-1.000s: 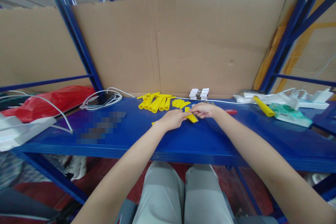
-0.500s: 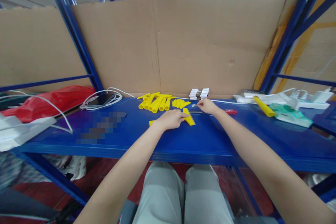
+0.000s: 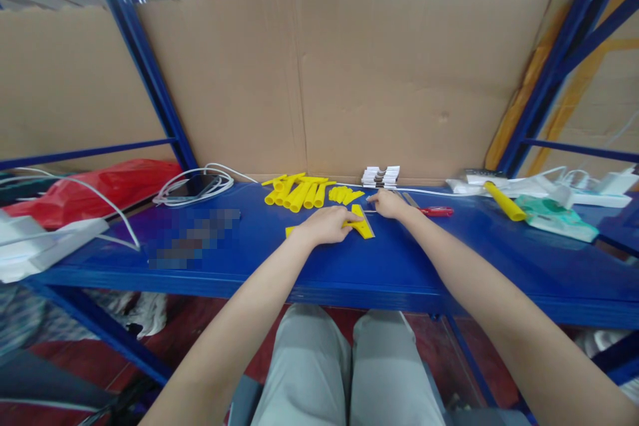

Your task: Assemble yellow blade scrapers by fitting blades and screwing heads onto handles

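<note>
My left hand [image 3: 329, 225] is closed around the handle of a yellow scraper [image 3: 363, 223], whose wide, bladed head points right on the blue tabletop. The handle's end shows left of the wrist. Farther back, my right hand [image 3: 388, 204] has its fingers bunched and its fingertips down at some tiny silvery pieces [image 3: 370, 199]; whatever they pinch is too small to make out. Under that hand runs the shaft of a screwdriver with a red handle [image 3: 437, 212]. Yellow tube-like handles [image 3: 298, 196] and small flat yellow parts [image 3: 344, 196] lie beyond my left hand.
White stacked pieces [image 3: 380, 176] stand against the cardboard wall [image 3: 369, 80]. On the right are a yellow tube [image 3: 505, 202], a green-and-white packet [image 3: 556, 218] and a power strip [image 3: 599, 200]. A coiled white cable [image 3: 194, 186] and red bag [image 3: 120, 188] lie left.
My right hand has shifted slightly left over the tiny silvery pieces, covering more of them. My left hand keeps its hold on the scraper, which has barely moved.
</note>
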`<state>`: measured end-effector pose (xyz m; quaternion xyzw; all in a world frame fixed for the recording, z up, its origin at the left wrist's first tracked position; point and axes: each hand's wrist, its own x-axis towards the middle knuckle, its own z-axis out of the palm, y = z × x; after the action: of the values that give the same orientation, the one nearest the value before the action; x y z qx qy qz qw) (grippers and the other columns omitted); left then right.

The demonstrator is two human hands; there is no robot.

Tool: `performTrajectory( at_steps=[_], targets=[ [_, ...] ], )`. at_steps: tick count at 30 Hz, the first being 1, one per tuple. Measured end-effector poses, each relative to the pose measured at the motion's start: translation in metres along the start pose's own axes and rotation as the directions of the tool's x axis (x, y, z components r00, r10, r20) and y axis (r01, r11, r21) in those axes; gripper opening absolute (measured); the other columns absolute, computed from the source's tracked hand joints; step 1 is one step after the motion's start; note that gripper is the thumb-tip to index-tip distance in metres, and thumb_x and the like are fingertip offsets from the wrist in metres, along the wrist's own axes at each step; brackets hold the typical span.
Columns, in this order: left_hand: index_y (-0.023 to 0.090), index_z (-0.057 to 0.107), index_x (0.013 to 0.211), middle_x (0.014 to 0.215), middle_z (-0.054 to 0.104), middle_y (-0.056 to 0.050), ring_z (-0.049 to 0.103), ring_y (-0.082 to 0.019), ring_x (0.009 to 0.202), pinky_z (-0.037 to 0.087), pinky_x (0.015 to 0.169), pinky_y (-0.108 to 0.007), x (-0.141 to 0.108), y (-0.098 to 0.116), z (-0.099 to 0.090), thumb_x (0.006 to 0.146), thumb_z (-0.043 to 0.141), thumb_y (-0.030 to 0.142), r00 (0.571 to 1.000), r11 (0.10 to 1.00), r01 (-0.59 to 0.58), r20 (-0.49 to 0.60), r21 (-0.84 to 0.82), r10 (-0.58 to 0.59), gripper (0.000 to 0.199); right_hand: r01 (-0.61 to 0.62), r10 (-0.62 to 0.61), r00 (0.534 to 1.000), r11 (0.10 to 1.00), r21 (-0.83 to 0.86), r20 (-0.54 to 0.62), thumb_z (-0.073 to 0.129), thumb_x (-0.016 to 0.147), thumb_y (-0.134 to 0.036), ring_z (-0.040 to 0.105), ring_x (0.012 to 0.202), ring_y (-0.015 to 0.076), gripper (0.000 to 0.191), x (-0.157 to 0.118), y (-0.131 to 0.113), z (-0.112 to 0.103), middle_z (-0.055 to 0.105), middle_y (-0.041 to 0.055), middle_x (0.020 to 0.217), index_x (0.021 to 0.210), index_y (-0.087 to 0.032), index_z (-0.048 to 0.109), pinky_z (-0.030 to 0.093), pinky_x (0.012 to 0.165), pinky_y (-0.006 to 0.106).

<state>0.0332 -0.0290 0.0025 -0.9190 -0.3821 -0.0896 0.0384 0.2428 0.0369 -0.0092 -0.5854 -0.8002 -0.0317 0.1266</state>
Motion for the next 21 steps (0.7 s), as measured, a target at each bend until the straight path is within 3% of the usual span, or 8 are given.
performTrajectory(
  at_steps=[4, 10, 18, 21],
  targets=[
    [0.028, 0.061, 0.127, 0.119, 0.066, -0.005, 0.06, -0.022, 0.108, 0.045, 0.09, -0.03, 0.0, -0.001, 0.0, 0.089, 0.049, 0.025, 1.0, 1.0, -0.006, 0.007, -0.015, 0.007, 0.04, -0.022, 0.023, 0.999, 0.997, 0.073, -0.022, 0.054, 0.08, -0.008, 0.066, 0.094, 0.0189, 0.028, 0.001, 0.0, 0.0, 0.074, 0.008, 0.103, 0.096, -0.018, 0.075, 0.046, 0.083, 0.023],
    [0.029, 0.06, 0.128, 0.116, 0.067, -0.005, 0.061, -0.022, 0.106, 0.046, 0.088, -0.03, 0.001, 0.002, 0.0, 0.09, 0.049, 0.027, 0.999, 0.999, -0.039, 0.003, -0.009, 0.039, 0.04, -0.205, 0.204, 0.979, 0.96, 0.193, 0.023, 0.062, 0.077, -0.011, 0.064, 0.073, 0.0161, 0.013, 0.005, -0.001, 0.0, 0.074, 0.0079, 0.085, 0.081, -0.013, 0.073, 0.045, 0.066, 0.021],
    [0.031, 0.06, 0.127, 0.114, 0.066, -0.004, 0.061, -0.021, 0.106, 0.046, 0.087, -0.028, 0.0, 0.006, -0.001, 0.09, 0.048, 0.026, 0.998, 0.998, -0.055, 0.0, -0.005, 0.055, 0.04, -0.207, 0.197, 0.978, 0.949, 0.238, 0.065, 0.064, 0.074, -0.014, 0.058, 0.062, 0.0138, 0.011, 0.01, 0.003, -0.004, 0.067, 0.0017, 0.063, 0.063, -0.014, 0.069, 0.043, 0.058, 0.02],
    [0.03, 0.061, 0.127, 0.112, 0.066, -0.004, 0.061, -0.022, 0.105, 0.046, 0.087, -0.029, 0.001, 0.005, 0.0, 0.09, 0.049, 0.026, 0.998, 0.998, -0.058, 0.001, -0.011, 0.058, 0.039, -0.166, 0.165, 0.986, 0.912, 0.375, 0.037, 0.06, 0.075, -0.014, 0.056, 0.064, 0.0129, 0.012, 0.007, 0.004, -0.012, 0.066, 0.002, 0.066, 0.066, -0.013, 0.067, 0.043, 0.062, 0.021]
  ],
)
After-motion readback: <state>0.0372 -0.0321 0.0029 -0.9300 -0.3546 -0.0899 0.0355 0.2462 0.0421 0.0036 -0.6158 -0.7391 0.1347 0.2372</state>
